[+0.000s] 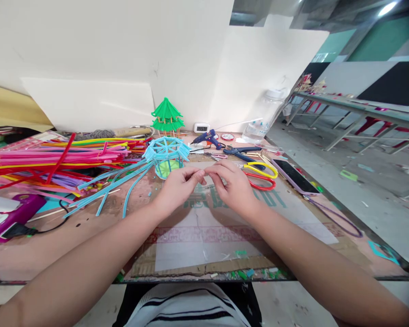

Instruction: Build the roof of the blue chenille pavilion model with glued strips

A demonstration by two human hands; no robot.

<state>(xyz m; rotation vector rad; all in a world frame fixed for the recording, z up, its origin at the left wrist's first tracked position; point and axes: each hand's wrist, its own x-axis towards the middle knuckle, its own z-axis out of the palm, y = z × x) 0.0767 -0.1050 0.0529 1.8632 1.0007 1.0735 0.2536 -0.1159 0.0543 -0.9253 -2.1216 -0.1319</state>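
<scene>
My left hand point(184, 185) and my right hand point(230, 184) meet fingertip to fingertip above a sheet point(204, 250) laid on cardboard. Both are closed in a pinch; whatever is between the fingertips, if anything, is too small to make out. Just behind my left hand stands a light-blue pavilion-like frame point(167, 152) with a green floor. Blue pipe cleaners point(105, 184) lie to its left. Farther back is a green tiered roof model point(167, 117). Scissors point(261, 175) with yellow and red handles rest behind my right hand.
Many coloured pipe cleaners point(54, 159) are heaped at the left, near a purple device point(18, 218) with a black cable. Behind are a blue glue gun point(209, 138), a timer point(202, 128), pliers point(241, 151) and a water bottle point(264, 118). At the right lies a phone point(297, 176).
</scene>
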